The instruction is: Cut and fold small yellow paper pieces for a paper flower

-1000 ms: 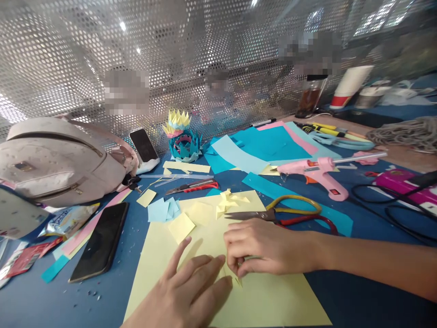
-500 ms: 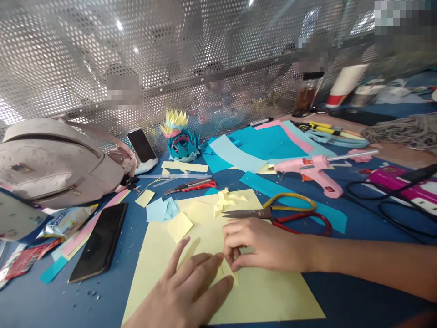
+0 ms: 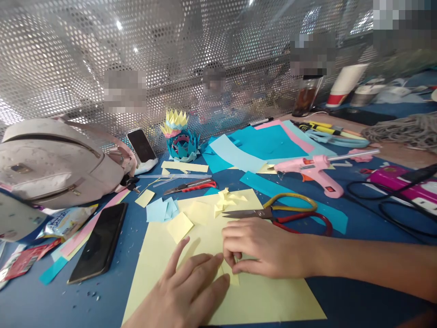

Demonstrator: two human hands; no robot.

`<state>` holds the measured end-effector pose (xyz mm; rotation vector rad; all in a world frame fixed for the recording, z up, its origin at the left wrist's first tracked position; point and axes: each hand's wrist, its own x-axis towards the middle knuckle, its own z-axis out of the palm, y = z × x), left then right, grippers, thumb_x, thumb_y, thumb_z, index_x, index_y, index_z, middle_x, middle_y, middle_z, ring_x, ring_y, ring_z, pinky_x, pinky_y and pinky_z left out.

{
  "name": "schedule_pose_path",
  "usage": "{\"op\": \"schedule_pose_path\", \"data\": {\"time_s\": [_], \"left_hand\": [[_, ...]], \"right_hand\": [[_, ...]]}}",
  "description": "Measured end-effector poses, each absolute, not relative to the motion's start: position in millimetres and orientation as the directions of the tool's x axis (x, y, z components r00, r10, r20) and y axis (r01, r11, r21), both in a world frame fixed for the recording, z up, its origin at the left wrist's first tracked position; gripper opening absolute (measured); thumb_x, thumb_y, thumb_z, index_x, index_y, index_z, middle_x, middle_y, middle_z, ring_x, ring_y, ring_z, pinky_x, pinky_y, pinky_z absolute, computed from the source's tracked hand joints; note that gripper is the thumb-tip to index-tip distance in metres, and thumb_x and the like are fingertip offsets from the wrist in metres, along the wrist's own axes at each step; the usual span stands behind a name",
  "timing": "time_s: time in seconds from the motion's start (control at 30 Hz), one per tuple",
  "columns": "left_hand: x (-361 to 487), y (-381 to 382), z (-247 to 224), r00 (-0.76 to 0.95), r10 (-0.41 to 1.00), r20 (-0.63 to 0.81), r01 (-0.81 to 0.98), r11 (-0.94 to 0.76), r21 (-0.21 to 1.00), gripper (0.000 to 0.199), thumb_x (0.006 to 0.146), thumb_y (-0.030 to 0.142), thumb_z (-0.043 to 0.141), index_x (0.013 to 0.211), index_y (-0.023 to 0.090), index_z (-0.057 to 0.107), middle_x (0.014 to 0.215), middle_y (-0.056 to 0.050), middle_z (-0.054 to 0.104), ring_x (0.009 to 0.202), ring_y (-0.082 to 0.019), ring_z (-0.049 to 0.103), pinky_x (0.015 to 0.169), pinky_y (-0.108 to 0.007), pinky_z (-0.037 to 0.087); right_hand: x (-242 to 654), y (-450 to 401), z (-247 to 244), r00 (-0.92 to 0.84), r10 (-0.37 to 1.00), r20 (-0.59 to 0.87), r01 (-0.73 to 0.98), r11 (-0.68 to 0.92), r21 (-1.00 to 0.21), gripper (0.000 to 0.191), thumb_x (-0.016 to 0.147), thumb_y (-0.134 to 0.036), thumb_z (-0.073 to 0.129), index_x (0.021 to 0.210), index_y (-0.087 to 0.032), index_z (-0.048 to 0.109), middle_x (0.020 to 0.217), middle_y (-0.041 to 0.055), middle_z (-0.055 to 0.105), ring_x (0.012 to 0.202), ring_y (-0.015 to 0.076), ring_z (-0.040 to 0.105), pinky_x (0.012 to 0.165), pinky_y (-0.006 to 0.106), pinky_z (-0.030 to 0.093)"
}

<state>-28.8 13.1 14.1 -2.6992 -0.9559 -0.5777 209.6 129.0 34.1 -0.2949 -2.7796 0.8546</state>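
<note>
A small folded piece of yellow paper (image 3: 233,277) lies on a large pale yellow sheet (image 3: 273,298), partly hidden by my fingers. My left hand (image 3: 191,284) rests at its left side, fingers spread, little finger raised, index fingertip at the paper's edge. Curled over the upper right part of the piece, my right hand (image 3: 259,248) pinches it between thumb and fingers. Just beyond the right hand are scissors (image 3: 269,212) with one yellow and one red handle. Yellow paper squares (image 3: 180,227), light blue squares (image 3: 160,209) and small folded yellow pieces (image 3: 227,199) lie toward the back.
A pink glue gun (image 3: 316,171) and a magenta power strip (image 3: 399,184) with black cable are on the right. A red-handled cutter (image 3: 194,185) and paper crown-like crafts (image 3: 182,143) stand behind. A black phone (image 3: 99,241) and pale backpack (image 3: 58,159) are left.
My left thumb has drawn back slightly to the left, showing more of the small yellow piece's lower end. The right hand has barely shifted.
</note>
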Motion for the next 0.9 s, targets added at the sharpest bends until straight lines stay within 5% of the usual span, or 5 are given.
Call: {"op": "schedule_pose_path", "data": {"time_s": [0.3, 0.5, 0.63, 0.9], "left_hand": [[-28.3, 14.1, 24.7, 0.769, 0.556, 0.316, 0.609, -0.787, -0.096, 0.060, 0.106, 0.059, 0.025, 0.133, 0.021, 0.063, 0.122, -0.004, 0.068, 0.120, -0.017, 0.060, 0.128, -0.046, -0.006], [-22.0, 11.1, 11.1, 0.654, 0.585, 0.480, 0.690, -0.721, -0.062, 0.066, 0.107, 0.058, 0.014, 0.126, 0.023, 0.067, 0.099, -0.003, 0.065, 0.110, -0.018, 0.061, 0.127, -0.051, -0.002], [-24.2, 11.9, 21.3, 0.740, 0.560, 0.372, 0.640, -0.757, -0.133, 0.060, 0.108, 0.056, 0.020, 0.131, 0.022, 0.064, 0.100, -0.002, 0.065, 0.110, -0.016, 0.062, 0.128, -0.047, -0.002], [-27.7, 11.0, 24.9, 0.752, 0.561, 0.345, 0.635, -0.757, -0.153, 0.062, 0.108, 0.056, 0.017, 0.133, 0.022, 0.064, 0.098, -0.001, 0.065, 0.105, -0.017, 0.064, 0.126, -0.052, -0.011]], "right_hand": [[215.5, 146.2, 37.1, -0.975, 0.137, 0.176, -0.018, 0.738, -0.674, 0.025, 0.100, -0.035, 0.059, 0.084, -0.017, 0.069, 0.078, 0.0000, 0.059, 0.075, 0.0128, 0.055, 0.069, 0.024, 0.040], [214.1, 138.9, 35.9, -0.957, 0.165, 0.239, -0.015, 0.795, -0.607, 0.024, 0.098, -0.040, 0.061, 0.092, -0.018, 0.068, 0.080, -0.0001, 0.061, 0.075, 0.0136, 0.056, 0.066, 0.025, 0.038], [213.3, 133.7, 35.2, -0.963, 0.094, 0.254, -0.047, 0.866, -0.497, 0.025, 0.101, -0.043, 0.057, 0.098, -0.020, 0.068, 0.085, 0.0019, 0.063, 0.079, 0.0156, 0.055, 0.066, 0.027, 0.036], [214.7, 140.9, 33.8, -0.956, 0.179, 0.232, 0.023, 0.835, -0.549, 0.016, 0.092, -0.031, 0.068, 0.084, -0.019, 0.063, 0.080, -0.0012, 0.062, 0.077, 0.0138, 0.055, 0.068, 0.026, 0.037]]}}
